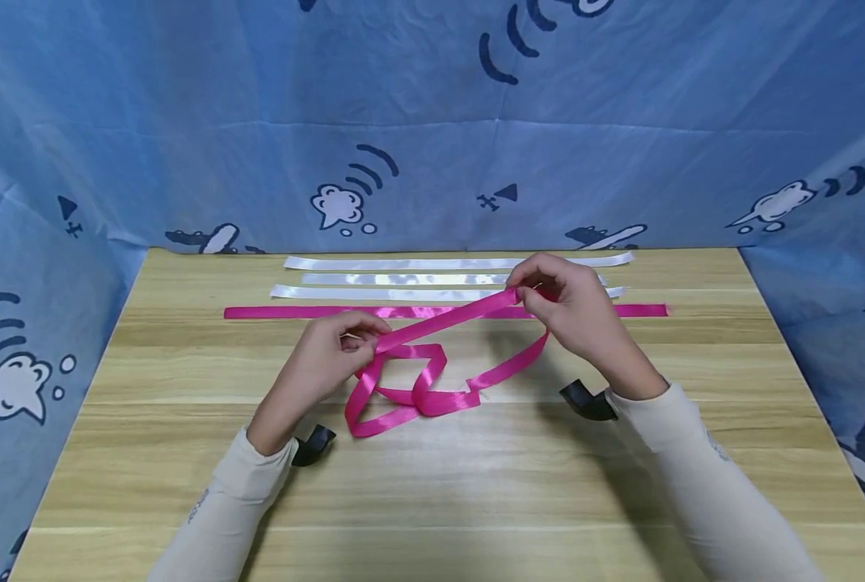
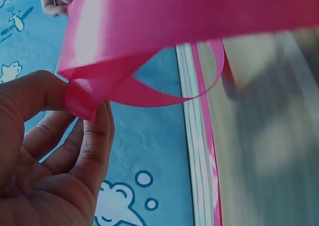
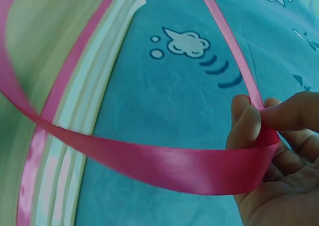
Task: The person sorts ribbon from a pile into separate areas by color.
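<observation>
Both hands hold a loose pink satin ribbon (image 1: 447,321) above the table. My left hand (image 1: 328,354) pinches it between thumb and fingers, and my right hand (image 1: 574,311) pinches it higher up and farther back. Between them the ribbon runs taut and slanted, up to the right. Its remaining length falls in loops onto the wood below, with one cut end near the middle. In the left wrist view the pink ribbon (image 2: 149,16) passes close to the camera. In the right wrist view the ribbon (image 3: 174,168) bends around the fingers of my right hand (image 3: 279,151).
Behind the hands, a flat pink ribbon strip (image 1: 287,312) lies straight across the table (image 1: 432,501). Farther back are three white ribbon strips (image 1: 403,264), side by side. A blue patterned cloth (image 1: 258,121) hangs along the back and sides. Black straps (image 1: 314,446) show at the wrists.
</observation>
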{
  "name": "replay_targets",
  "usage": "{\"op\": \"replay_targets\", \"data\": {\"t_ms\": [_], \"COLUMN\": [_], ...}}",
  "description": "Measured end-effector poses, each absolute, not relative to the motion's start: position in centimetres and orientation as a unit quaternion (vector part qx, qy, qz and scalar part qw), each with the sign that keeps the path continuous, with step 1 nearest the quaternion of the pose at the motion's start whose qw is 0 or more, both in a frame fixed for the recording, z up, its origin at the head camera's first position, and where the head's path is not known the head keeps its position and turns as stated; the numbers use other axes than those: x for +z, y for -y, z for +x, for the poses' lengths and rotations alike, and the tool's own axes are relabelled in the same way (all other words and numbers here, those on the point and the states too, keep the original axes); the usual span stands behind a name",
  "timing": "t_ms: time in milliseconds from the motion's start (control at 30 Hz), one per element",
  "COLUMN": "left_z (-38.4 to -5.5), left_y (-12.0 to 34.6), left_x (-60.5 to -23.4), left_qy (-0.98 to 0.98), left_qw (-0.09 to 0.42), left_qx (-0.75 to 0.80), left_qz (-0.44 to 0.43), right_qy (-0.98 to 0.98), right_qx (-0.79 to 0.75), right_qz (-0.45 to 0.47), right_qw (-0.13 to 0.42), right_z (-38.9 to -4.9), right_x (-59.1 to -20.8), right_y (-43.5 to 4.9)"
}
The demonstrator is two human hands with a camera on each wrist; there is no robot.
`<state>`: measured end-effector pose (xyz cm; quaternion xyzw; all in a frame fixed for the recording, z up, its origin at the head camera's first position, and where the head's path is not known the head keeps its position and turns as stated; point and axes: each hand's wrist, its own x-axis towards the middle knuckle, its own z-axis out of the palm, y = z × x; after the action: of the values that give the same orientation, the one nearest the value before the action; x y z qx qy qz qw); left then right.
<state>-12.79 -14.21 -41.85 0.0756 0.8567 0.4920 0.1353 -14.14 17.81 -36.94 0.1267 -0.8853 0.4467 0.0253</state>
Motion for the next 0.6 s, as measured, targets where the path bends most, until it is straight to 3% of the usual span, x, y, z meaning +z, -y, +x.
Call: {"op": "replay_targets", "data": {"t_ms": [600], "left_z": [-13.5], "left_y": [16.1], "left_x": [-41.4], "left_qy": [-0.858], "left_qw": [0.098], "left_qx": [0.5], "left_qz": [0.072], "right_qy": [0.888], "right_qx": [0.451], "right_qz": [0.051], "right_qw": [0.068], "right_z": [-13.2], "right_x": [-35.9], "right_y": [-21.7]}}
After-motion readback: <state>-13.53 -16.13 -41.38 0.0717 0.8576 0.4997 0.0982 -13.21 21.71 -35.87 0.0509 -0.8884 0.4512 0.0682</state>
